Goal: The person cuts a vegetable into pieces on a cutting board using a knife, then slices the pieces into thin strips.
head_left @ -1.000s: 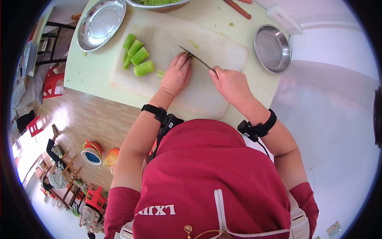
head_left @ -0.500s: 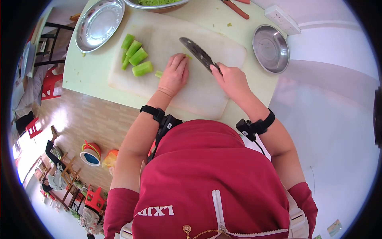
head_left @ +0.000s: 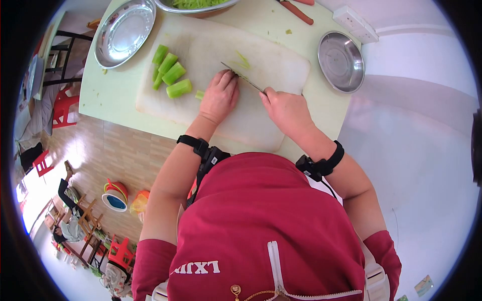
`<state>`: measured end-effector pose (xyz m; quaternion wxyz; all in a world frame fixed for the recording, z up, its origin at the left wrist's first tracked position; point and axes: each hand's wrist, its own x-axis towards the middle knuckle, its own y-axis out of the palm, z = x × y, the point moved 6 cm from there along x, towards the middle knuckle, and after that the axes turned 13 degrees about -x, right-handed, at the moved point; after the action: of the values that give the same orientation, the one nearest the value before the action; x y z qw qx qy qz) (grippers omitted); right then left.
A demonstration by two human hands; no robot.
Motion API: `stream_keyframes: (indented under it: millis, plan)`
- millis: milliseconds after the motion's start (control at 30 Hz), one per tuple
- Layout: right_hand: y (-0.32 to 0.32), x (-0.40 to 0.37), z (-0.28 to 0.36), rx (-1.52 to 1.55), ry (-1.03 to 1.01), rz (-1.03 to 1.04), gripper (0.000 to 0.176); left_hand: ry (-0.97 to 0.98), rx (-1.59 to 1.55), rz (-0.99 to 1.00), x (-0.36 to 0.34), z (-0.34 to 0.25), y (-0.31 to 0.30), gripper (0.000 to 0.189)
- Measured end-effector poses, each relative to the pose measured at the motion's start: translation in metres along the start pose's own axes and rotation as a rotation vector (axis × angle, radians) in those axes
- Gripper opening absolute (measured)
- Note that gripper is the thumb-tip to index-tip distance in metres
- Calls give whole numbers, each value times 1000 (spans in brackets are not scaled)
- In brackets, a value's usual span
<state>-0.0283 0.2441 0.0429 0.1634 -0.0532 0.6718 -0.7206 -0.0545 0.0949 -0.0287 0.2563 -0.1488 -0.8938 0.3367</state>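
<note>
My left hand [head_left: 219, 96] is closed over a pale green vegetable piece [head_left: 200, 94] on the white cutting board [head_left: 261, 123]. Only one end of the piece shows beside the palm. In my right hand [head_left: 287, 111] is the handle of a kitchen knife [head_left: 249, 82]. Its blade stands nearly on edge, right beside my left fingertips. A few thin green shreds [head_left: 243, 60] lie just beyond the blade. Several peeled green stem chunks [head_left: 174, 73], which look like celtuce, are grouped on the board to the left of my left hand.
A shiny metal plate [head_left: 125, 32] stands at the table's far left. At the back is a metal bowl [head_left: 236, 4] holding green shreds [head_left: 198, 4]. An orange-handled tool [head_left: 297, 12], a metal bowl [head_left: 341, 61] and a white power strip [head_left: 355, 24] are at the right.
The knife has come down and left to my left fingertips, its blade turning from flat-on to edge-on. Green shreds now show beyond it. My left hand has hardly moved.
</note>
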Motion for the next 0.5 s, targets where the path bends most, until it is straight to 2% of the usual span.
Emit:
stream_keyframes:
  millis: [167,300,367,500]
  plan:
    - [7,-2,6,-32,-12,42,26,-8,-4,2,-1,1,3,28]
    - [6,2,6,21,6,-2,29,2,-14,-9,-1,-4,1,29]
    - [4,12,-5,87,144,28,35,19,-45,-36,3,-2,-1,30]
    - [8,8,-27,282,238,42,38,-34,-103,-17,3,1,-3,29]
